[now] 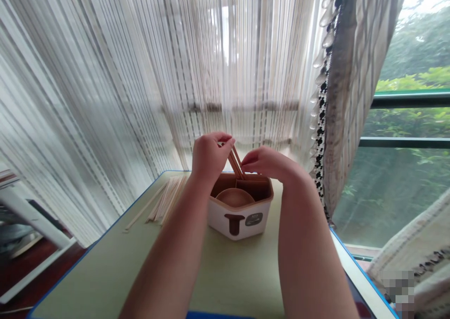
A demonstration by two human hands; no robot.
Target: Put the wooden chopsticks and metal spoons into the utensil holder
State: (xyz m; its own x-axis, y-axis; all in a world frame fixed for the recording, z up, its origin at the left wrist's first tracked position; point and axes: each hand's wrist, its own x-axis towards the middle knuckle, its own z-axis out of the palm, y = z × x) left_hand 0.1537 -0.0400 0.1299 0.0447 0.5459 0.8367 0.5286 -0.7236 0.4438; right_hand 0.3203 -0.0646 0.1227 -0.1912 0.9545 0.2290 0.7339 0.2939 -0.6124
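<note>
Brown chopsticks [235, 163] slant down into the back of a white container [218, 217] with a brown inside. My left hand [210, 156] pinches their upper ends above the rim. Lower down, the fingers of my right hand [269, 161] close against the same chopsticks, just over the container's back edge. A round brown piece [235, 197], perhaps a bowl or lid, sits in the front of the container. Dividers part the inside, and the chopsticks' lower ends are hidden. Left of the container, several pale wooden sticks [168, 201] lie in a loose pile, partly behind my left forearm.
The container stands on a pale table [242, 277] with a blue edge. Sheer striped curtains [140, 85] hang right behind it. A window with dark rails [408, 100] is at the right. A white frame [38, 220] stands on the floor at the left.
</note>
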